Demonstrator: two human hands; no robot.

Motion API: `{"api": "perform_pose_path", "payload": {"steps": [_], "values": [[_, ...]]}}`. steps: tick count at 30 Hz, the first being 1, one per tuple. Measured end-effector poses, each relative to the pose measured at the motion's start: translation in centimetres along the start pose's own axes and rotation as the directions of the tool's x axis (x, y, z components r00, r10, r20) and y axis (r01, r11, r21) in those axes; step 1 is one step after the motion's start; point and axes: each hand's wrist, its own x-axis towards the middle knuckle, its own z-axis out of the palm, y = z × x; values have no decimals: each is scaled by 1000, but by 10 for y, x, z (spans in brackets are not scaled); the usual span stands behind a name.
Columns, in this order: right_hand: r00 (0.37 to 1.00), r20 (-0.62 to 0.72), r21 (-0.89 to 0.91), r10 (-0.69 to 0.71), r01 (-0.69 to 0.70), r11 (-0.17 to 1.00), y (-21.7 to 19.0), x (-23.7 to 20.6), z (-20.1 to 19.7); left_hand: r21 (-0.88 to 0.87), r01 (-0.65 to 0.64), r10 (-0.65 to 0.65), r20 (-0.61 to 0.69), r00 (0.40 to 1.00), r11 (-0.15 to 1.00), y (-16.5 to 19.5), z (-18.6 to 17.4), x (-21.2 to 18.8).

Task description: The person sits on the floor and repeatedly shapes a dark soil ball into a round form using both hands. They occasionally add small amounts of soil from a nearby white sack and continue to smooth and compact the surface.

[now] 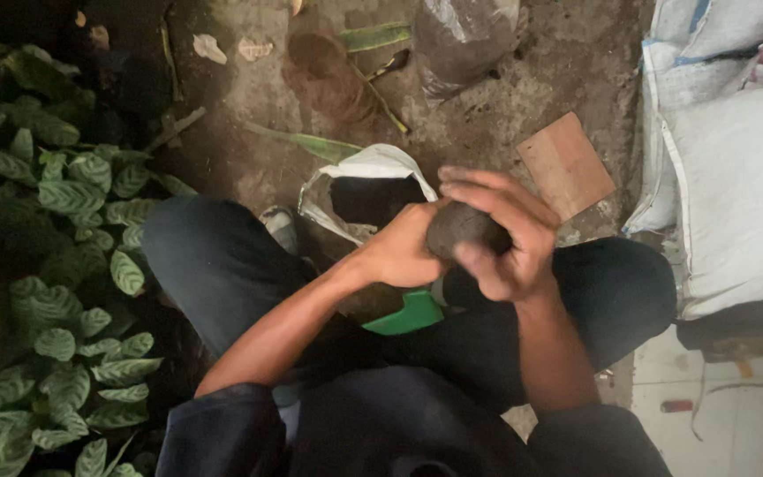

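Between our knees, both hands, left hand (399, 254) and right hand (507, 231), grip pressed around the soil clump (459, 228), shaping it; next, probably firmer squeezing over the white bag (373, 168).

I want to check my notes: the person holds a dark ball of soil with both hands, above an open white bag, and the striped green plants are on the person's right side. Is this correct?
Not quite. The head view shows the striped green plants on the person's left side. The rest stands: the left hand and right hand both hold the dark ball of soil above the open white bag.
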Motion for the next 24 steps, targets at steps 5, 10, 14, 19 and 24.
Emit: {"api": "perform_pose_path", "payload": {"steps": [5,10,14,19,24], "values": [[995,-32,-52,97,-98,994,0,2,12,-69,-8,7,-5,1000,998,-6,5,-4],[999,-5,104,-46,46,994,-14,17,-7,-57,59,-59,-5,998,997,-4,6,-3],[992,20,-49,-123,124,991,-11,19,-4,-32,99,-99,-5,995,995,-1,6,0],[998,6,-67,-61,62,996,0,10,8,-26,139,-139,-8,990,990,-2,10,-4],[998,68,-12,-10,11,1000,-8,17,-5,-160,33,-34,-1,999,987,-3,15,-4]]}}
